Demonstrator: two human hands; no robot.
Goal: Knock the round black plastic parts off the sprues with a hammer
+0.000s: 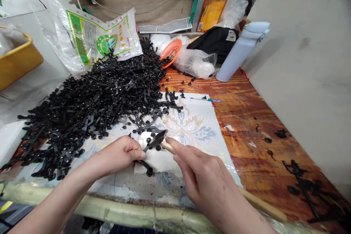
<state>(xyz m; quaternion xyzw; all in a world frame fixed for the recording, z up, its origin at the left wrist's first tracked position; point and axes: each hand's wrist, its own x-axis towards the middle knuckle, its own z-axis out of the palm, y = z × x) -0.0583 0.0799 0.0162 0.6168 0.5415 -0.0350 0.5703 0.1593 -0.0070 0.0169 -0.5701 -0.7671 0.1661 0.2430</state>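
A hammer (158, 139) with a dark head and a long wooden handle is gripped in my right hand (207, 173); the handle's end shows past my wrist. My left hand (120, 155) pinches a black plastic part (144, 166) with round knobs, over a white pad (161, 162). The hammer head hangs at the pinched part and hides some of it; whether the two touch I cannot tell. Beyond my left hand spreads a big heap of similar black parts (109, 87). A patterned cloth (192, 128) lies under the pad and part of the heap.
A light blue bottle (238, 55) stands at the back right beside a black bag (219, 40). An orange dish (172, 52) leans by the heap, and a pen (215, 100) lies on the cloth's edge. Black scraps (304, 186) lie at right. A yellow bin (20, 60) is at left.
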